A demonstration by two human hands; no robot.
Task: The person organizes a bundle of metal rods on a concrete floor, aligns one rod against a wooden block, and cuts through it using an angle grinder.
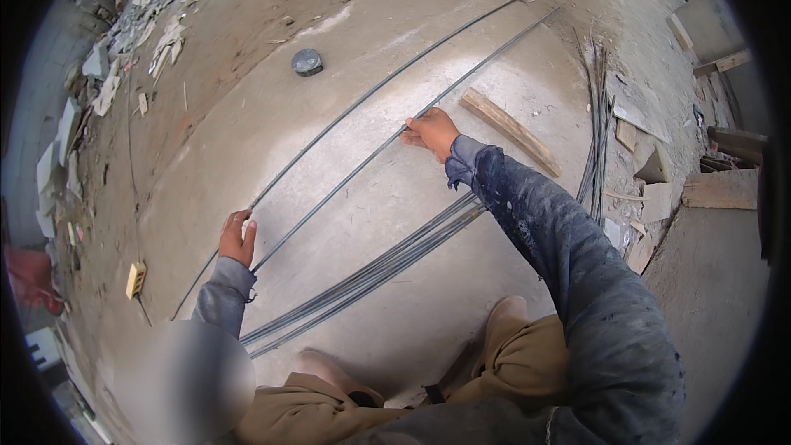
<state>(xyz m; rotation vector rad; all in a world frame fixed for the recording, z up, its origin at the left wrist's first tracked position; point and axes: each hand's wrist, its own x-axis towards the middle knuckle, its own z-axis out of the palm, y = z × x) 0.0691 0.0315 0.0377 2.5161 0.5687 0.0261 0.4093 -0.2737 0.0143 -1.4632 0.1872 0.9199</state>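
Note:
My left hand (236,239) has its fingers curled on a long thin metal rod (346,115) that runs diagonally across the concrete floor. My right hand (432,133) pinches a second, parallel rod (346,178) with thumb and finger, farther up and to the right. A bundle of similar rods (362,273) lies below both hands, passing under my right forearm. Just right of my right hand is a wooden plank (511,132). Where the lower end of the second rod rests is partly hidden by my left hand and sleeve.
A dark round object (306,62) sits at upper middle. Another rod bundle (597,115) lies at right, beside broken slabs and boards (717,189). Rubble (103,62) lines the left side, with a yellow object (136,278) nearer me. My feet (503,321) are at the bottom.

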